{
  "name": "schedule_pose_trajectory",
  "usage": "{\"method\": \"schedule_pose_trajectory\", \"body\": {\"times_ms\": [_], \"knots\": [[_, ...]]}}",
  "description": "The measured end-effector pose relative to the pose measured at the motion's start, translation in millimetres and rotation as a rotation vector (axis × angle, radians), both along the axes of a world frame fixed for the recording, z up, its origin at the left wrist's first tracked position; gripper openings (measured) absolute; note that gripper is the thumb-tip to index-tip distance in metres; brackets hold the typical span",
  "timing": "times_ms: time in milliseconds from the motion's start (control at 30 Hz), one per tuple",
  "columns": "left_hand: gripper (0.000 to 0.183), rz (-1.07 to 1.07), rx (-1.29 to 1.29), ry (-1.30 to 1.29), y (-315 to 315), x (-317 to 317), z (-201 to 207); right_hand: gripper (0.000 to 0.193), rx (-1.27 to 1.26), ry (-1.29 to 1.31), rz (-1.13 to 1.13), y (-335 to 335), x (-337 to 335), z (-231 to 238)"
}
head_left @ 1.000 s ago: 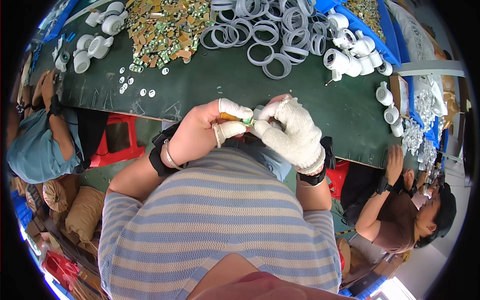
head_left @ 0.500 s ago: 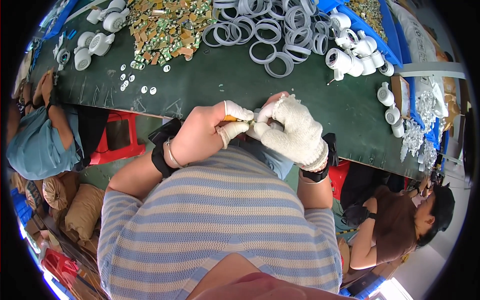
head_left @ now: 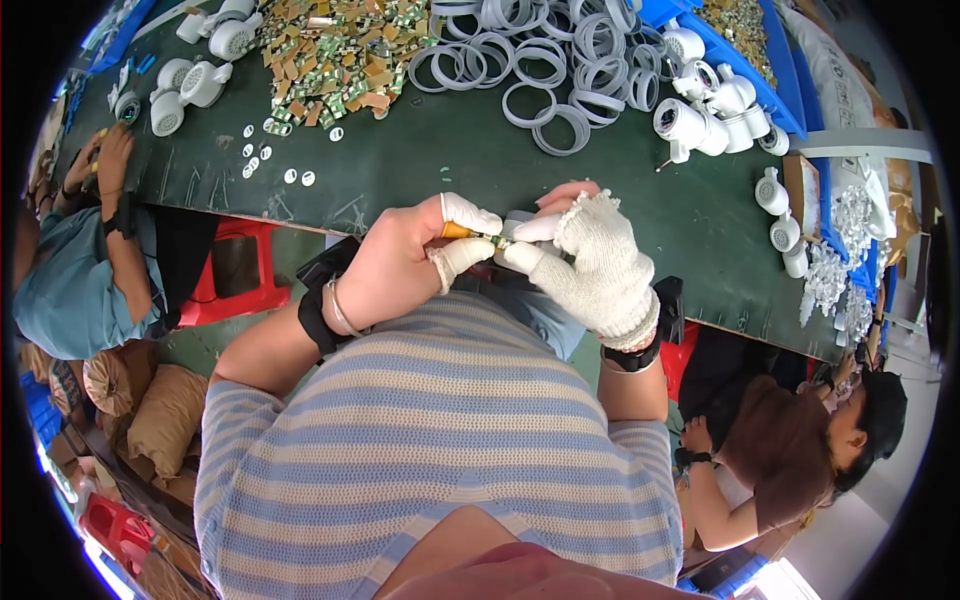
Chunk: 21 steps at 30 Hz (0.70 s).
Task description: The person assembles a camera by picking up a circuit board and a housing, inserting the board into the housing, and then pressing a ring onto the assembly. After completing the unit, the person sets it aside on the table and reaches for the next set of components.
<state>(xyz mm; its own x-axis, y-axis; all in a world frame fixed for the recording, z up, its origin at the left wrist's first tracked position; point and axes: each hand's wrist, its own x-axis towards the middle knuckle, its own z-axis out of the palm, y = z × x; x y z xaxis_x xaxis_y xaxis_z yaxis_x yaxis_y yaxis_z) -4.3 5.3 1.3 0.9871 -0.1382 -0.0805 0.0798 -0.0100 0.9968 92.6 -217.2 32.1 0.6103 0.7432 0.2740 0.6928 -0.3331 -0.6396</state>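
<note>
Head view: left hand [head_left: 398, 252], grip pinching a small circuit board [head_left: 499, 241], should steady its edges beside the gloved right hand [head_left: 600, 264], whose grip I cannot tell.

Elbows are bent out wide here, with the left forearm [head_left: 265, 340] and right forearm [head_left: 638, 388] angling inward so both hands meet in front of the torso [head_left: 440, 400]. The left hand [head_left: 395, 250] is kinda back-up, two white-covered fingers [head_left: 472, 213] pinched in, wrist pretty straight. Right hand's [head_left: 600, 262] in a white knit glove [head_left: 605, 285], some bare finger showing, curled so its tips sit right by the left's.
</note>
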Motion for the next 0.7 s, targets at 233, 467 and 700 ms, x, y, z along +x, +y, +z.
{"method": "schedule_pose_trajectory", "body": {"times_ms": [233, 467, 700], "knots": [[0.025, 0.042, 0.208, -0.153, -1.7, -0.7, 1.9, 0.013, 0.033, 0.023, -0.089, 7.3, -7.6, -4.6], [0.025, 0.076, 0.152, -0.081, -4.6, 0.2, -2.0, 0.012, 0.051, 0.019, -0.067, 6.2, -8.6, -9.7], [0.023, 0.105, -0.129, 0.17, 1.7, 4.1, -11.9, 0.009, 0.141, 0.187, -0.11, 1.3, -12.8, -13.8]]}}
